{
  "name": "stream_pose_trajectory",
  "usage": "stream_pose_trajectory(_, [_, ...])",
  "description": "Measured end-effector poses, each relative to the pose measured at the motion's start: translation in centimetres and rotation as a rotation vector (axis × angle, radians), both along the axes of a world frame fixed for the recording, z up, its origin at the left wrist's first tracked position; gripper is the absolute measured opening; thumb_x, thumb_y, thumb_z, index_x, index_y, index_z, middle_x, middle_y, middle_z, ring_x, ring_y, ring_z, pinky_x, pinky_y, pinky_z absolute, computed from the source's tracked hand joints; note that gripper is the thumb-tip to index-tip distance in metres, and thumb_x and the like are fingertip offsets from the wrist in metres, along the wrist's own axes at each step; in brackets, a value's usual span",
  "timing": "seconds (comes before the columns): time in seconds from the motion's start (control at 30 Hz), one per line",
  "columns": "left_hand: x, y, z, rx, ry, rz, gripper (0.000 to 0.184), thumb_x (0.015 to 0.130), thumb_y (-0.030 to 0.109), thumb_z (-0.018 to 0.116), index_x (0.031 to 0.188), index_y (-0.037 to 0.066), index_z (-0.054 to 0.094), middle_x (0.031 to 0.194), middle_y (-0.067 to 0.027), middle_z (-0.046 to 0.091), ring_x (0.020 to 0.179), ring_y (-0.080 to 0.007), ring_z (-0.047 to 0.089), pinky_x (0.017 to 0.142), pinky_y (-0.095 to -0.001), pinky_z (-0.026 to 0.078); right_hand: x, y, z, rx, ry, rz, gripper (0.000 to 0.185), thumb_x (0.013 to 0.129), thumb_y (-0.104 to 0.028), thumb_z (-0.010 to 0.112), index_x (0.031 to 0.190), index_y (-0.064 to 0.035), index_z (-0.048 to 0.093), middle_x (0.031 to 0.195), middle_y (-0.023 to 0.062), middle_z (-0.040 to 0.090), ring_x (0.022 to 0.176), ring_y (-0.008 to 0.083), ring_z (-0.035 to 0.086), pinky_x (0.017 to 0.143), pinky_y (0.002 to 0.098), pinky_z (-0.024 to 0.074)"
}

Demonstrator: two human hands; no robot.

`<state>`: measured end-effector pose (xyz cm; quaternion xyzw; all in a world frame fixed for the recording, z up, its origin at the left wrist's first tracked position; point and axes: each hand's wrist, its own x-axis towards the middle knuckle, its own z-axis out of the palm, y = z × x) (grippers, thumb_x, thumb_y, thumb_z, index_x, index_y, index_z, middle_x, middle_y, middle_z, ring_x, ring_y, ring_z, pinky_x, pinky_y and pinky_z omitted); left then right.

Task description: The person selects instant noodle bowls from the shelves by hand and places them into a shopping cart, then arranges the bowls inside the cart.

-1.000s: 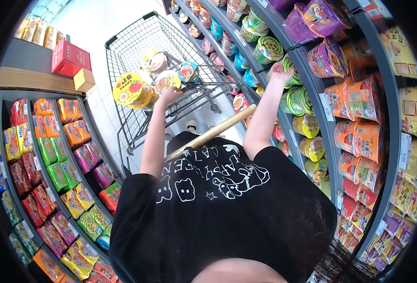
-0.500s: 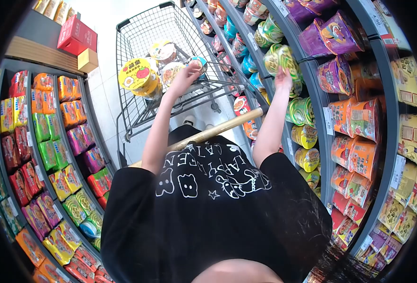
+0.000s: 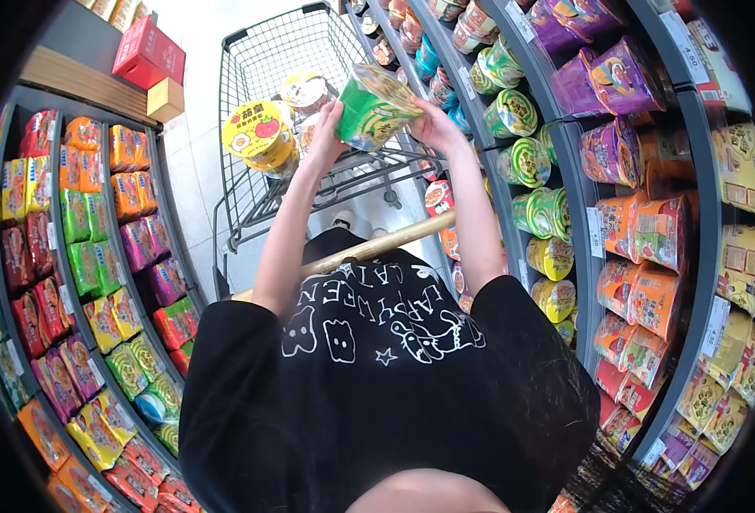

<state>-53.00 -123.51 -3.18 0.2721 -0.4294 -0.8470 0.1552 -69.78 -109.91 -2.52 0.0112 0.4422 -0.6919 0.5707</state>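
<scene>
A green instant noodle cup point(image 3: 370, 109) is tilted on its side between my hands, above the near end of the shopping cart point(image 3: 239, 205). My left hand point(image 3: 327, 137) grips its left end, and my right hand point(image 3: 436, 126) holds its right end by the lid. In the cart's basket stand a yellow noodle cup point(image 3: 258, 135) with a tomato and egg on its lid and a white-lidded cup point(image 3: 305, 90). More cups behind my left hand are partly hidden.
Shelves of noodle cups line the right side, with green cups point(image 3: 529, 162), purple cups point(image 3: 608, 81) and orange cups point(image 3: 646, 227). Bagged noodles point(image 3: 87, 222) fill the left shelves. A red box point(image 3: 148, 56) stands at the upper left. The cart's handle point(image 3: 369, 250) crosses before my body.
My right hand has taken the green noodle cup off the right shelf and brought it left over the cart. My left hand has closed on its other end.
</scene>
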Motion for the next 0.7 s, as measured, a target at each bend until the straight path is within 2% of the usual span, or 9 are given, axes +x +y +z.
stream_pose_trajectory(0.07, [0.4, 0.7, 0.7, -0.047, -0.049, -0.011, 0.060, 0.080, 0.041, 0.052, 0.121, 0.007, 0.026, 0.111, -0.0131, 0.043, 0.100, -0.0237, 0.049, 0.078, -0.0391, 0.045, -0.3, 0.3, -1.3, 0.054, 0.112, -0.014, 0.021, 0.077, -0.030, 0.058, 0.080, -0.0092, 0.056, 0.058, -0.0041, 0.050, 0.047, 0.0036, 0.040, 0.046, 0.0199, 0.0355])
stream_pose_trajectory(0.13, [0.2, 1.9, 1.7, -0.189, -0.181, -0.063, 0.062, 0.078, 0.033, 0.059, 0.119, 0.002, 0.025, 0.107, -0.0162, 0.046, 0.090, -0.0224, 0.055, 0.072, -0.0339, 0.050, -1.1, 0.7, -2.9, 0.315, 0.423, -0.059, 0.033, 0.075, -0.041, 0.056, 0.078, -0.0085, 0.056, 0.057, -0.0040, 0.050, 0.048, 0.0049, 0.042, 0.052, 0.0231, 0.0382])
stream_pose_trajectory(0.17, [0.0, 2.3, 2.5, -0.148, -0.240, -0.094, 0.066, 0.076, 0.029, 0.062, 0.120, -0.001, 0.023, 0.105, -0.0174, 0.047, 0.083, -0.0212, 0.058, 0.066, -0.0318, 0.052, -1.8, 0.9, -3.9, 0.296, 0.417, 0.005, 0.044, 0.076, -0.051, 0.048, 0.083, -0.0080, 0.054, 0.068, -0.0001, 0.056, 0.060, 0.0079, 0.049, 0.061, 0.0235, 0.0395])
stream_pose_trajectory(0.2, [0.0, 2.8, 2.9, -0.147, -0.239, -0.097, 0.066, 0.076, 0.029, 0.062, 0.120, -0.001, 0.023, 0.105, -0.0174, 0.047, 0.083, -0.0212, 0.058, 0.066, -0.0318, 0.052, -1.5, 0.8, -3.3, 0.298, 0.417, 0.002, 0.044, 0.076, -0.051, 0.048, 0.083, -0.0080, 0.054, 0.068, -0.0001, 0.056, 0.060, 0.0079, 0.049, 0.061, 0.0235, 0.0395])
stream_pose_trajectory(0.27, [-0.1, 3.7, 3.3, -0.210, -0.187, -0.148, 0.069, 0.076, 0.029, 0.062, 0.123, 0.000, 0.020, 0.105, -0.0181, 0.048, 0.084, -0.0222, 0.058, 0.065, -0.0321, 0.053, -0.4, 0.3, -1.6, 0.293, 0.314, -0.188, 0.055, 0.079, -0.055, 0.039, 0.098, -0.0058, 0.052, 0.092, 0.0075, 0.058, 0.084, 0.0150, 0.054, 0.077, 0.0303, 0.0392])
stream_pose_trajectory(0.3, [-0.2, 3.8, 3.2, -0.234, -0.187, -0.172, 0.072, 0.076, 0.028, 0.062, 0.126, 0.001, 0.018, 0.104, -0.0179, 0.048, 0.084, -0.0222, 0.058, 0.064, -0.0314, 0.053, -0.6, -0.2, -1.3, -0.071, 0.120, -0.088, 0.070, 0.079, -0.062, 0.030, 0.114, -0.0027, 0.044, 0.112, 0.0117, 0.050, 0.105, 0.0207, 0.045, 0.089, 0.0368, 0.0335])
stream_pose_trajectory(0.4, [-0.2, 4.0, 3.0, -0.193, -0.152, -0.196, 0.071, 0.076, 0.028, 0.063, 0.126, 0.002, 0.020, 0.102, -0.0176, 0.048, 0.083, -0.0219, 0.058, 0.064, -0.0299, 0.053, -0.2, 0.2, 0.0, -0.221, 0.080, -0.008, 0.076, 0.079, -0.064, 0.028, 0.119, -0.0010, 0.039, 0.117, 0.0121, 0.047, 0.109, 0.0227, 0.043, 0.092, 0.0394, 0.0307])
stream_pose_trajectory(0.53, [-0.4, 2.5, 1.7, -0.226, -0.246, -0.133, 0.070, 0.076, 0.043, 0.057, 0.126, 0.004, 0.027, 0.098, -0.0174, 0.049, 0.079, -0.0206, 0.058, 0.061, -0.0282, 0.052, 0.4, -0.2, 1.0, -0.311, 0.145, 0.100, 0.074, 0.078, -0.063, 0.031, 0.119, -0.0014, 0.039, 0.119, 0.0109, 0.045, 0.110, 0.0225, 0.042, 0.092, 0.0382, 0.0310])
stream_pose_trajectory(0.7, [-0.3, 2.8, 2.2, -0.319, -0.249, -0.028, 0.068, 0.076, 0.046, 0.055, 0.122, 0.001, 0.033, 0.097, -0.0163, 0.049, 0.083, -0.0178, 0.056, 0.063, -0.0284, 0.051, 1.1, 0.1, 1.2, -0.340, 0.228, 0.122, 0.066, 0.073, -0.041, 0.062, 0.121, -0.0037, 0.035, 0.119, 0.0073, 0.043, 0.110, 0.0190, 0.041, 0.092, 0.0344, 0.0321])
